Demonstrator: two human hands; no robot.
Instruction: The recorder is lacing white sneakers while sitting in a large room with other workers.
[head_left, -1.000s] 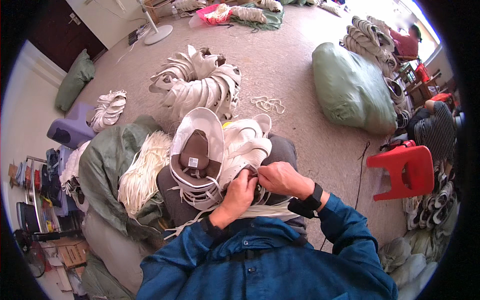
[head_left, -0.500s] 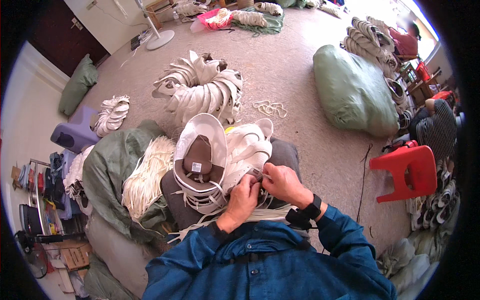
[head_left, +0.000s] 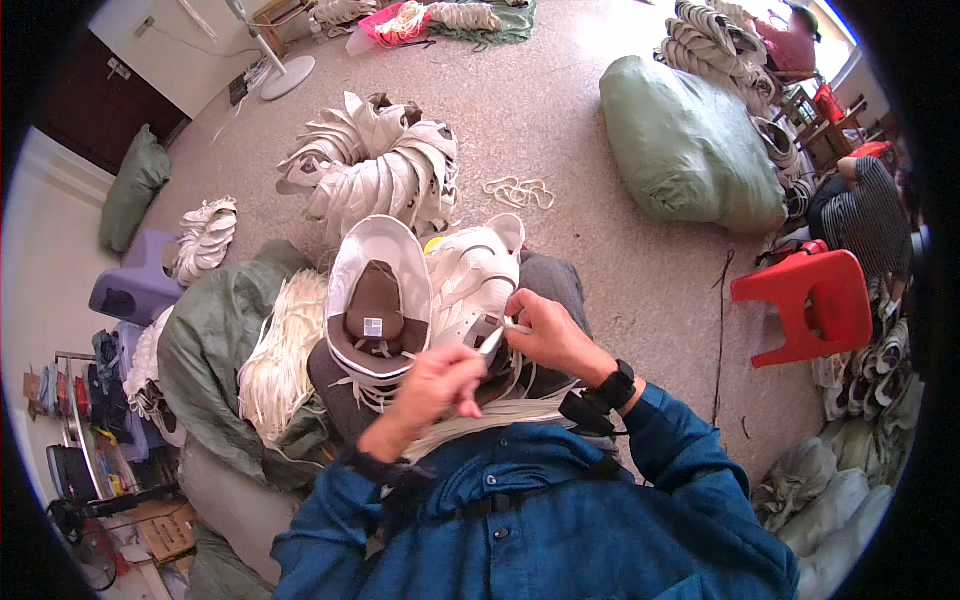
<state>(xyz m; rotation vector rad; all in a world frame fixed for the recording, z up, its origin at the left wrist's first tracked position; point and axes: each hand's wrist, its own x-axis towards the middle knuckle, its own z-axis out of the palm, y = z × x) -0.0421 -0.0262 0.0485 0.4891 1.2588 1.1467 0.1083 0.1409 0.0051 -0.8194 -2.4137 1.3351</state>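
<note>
Two white shoe uppers lie side by side on my lap. The left shoe upper (head_left: 375, 250) shows its brown lining and a small white label inside. Its neighbour, the right shoe upper (head_left: 475, 270), lies with its lacing side toward me. At that upper's near edge my right hand (head_left: 548, 332) pinches a white shoelace (head_left: 492, 342). My left hand (head_left: 432, 392), fingers curled and smeared by motion, is close to the lace's lower end; whether it grips anything is unclear. Loose white laces (head_left: 500, 420) lie across my lap behind the hands.
A bundle of laces (head_left: 285, 345) rests on a green sack (head_left: 215, 340) at my left. Ahead stands a ring of stacked uppers (head_left: 400, 185), with a loose lace (head_left: 520, 191) beside it. A stuffed green sack (head_left: 690, 150) and red stool (head_left: 805, 305) are right. People sit farther off.
My left hand has moved left and back from the right upper's edge, where both hands were together. White lace now shows between the hands. The whole view has shifted slightly.
</note>
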